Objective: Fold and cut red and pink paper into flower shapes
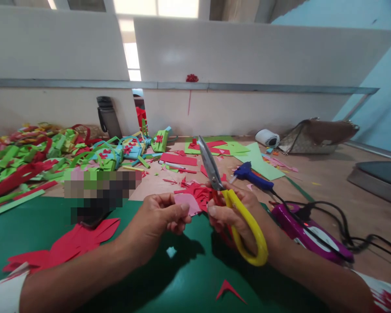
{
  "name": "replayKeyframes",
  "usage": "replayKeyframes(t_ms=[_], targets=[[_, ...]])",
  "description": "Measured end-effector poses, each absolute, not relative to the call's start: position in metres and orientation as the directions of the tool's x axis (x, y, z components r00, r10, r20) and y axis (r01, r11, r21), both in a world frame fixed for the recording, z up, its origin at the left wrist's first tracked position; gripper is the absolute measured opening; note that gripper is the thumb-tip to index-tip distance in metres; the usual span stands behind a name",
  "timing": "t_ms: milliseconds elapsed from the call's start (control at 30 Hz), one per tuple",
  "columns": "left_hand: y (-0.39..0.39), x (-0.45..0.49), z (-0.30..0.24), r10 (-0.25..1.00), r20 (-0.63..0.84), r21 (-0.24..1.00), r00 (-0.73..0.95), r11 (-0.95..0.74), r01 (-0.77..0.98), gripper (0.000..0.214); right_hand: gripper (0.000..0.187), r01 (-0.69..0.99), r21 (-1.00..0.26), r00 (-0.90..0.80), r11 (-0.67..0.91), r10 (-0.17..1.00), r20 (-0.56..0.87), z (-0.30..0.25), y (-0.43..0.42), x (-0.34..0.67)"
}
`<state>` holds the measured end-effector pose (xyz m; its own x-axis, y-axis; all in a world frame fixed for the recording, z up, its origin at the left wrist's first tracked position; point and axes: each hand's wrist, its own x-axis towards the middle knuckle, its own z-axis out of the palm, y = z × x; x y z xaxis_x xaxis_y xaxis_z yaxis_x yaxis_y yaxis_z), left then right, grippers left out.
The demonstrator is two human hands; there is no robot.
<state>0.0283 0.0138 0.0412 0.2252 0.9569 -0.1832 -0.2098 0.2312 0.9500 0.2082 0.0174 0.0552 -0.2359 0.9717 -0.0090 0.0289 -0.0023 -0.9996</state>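
The left hand (pixel 164 213) pinches a small, flat piece of pink paper (pixel 186 203) between thumb and fingers, over the shiny green mat (pixel 195 282). The right hand (pixel 247 204) grips big metal scissors with yellow and red handles (pixel 210 161). The blades point up and away, and they are not on the pink paper. I can't tell if the pink piece is all cut.

Lots of cutting looks done. Just behind the pink paper sits a messy pile of cut red paper bits (pixel 198 194), and a bent red paper scrap (pixel 228 290) lies near the front. A little green paper bag with a red flower (pixel 162 141) looks finished to me. To its left is a big heap of green and red paper pieces (pixel 35 152).

Some paper seems left to use: a flat red paper strip (pixel 179 159) and a pale green paper sheet (pixel 262 161) lie farther back.
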Motion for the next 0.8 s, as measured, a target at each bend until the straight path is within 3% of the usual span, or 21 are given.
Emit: replayKeyframes(t_ms=[200, 300, 600, 800], targets=[[0.016, 0.026, 0.050, 0.985, -0.125, 0.933, 0.121, 0.158, -0.324, 0.015, 0.052, 0.087, -0.995, -0.419, 0.058, 0.908, 0.016, 0.053, 0.009, 0.210], [0.019, 0.025, 0.053, 0.991, -0.099, 0.927, 0.088, 0.124, -0.354, 0.017, 0.064, 0.124, -0.992, -0.454, 0.018, 0.890, -0.040, 0.053, 0.003, 0.212], [0.024, 0.019, 0.069, 0.997, -0.076, 0.910, -0.014, 0.064, -0.411, 0.017, 0.064, 0.126, -0.991, -0.470, 0.042, 0.882, -0.023, 0.054, -0.005, 0.219], [0.030, 0.019, 0.068, 0.997, -0.070, 0.883, 0.025, 0.074, -0.464, 0.019, 0.077, 0.167, -0.986, -0.485, 0.009, 0.871, -0.075, 0.029, 0.016, 0.215]])
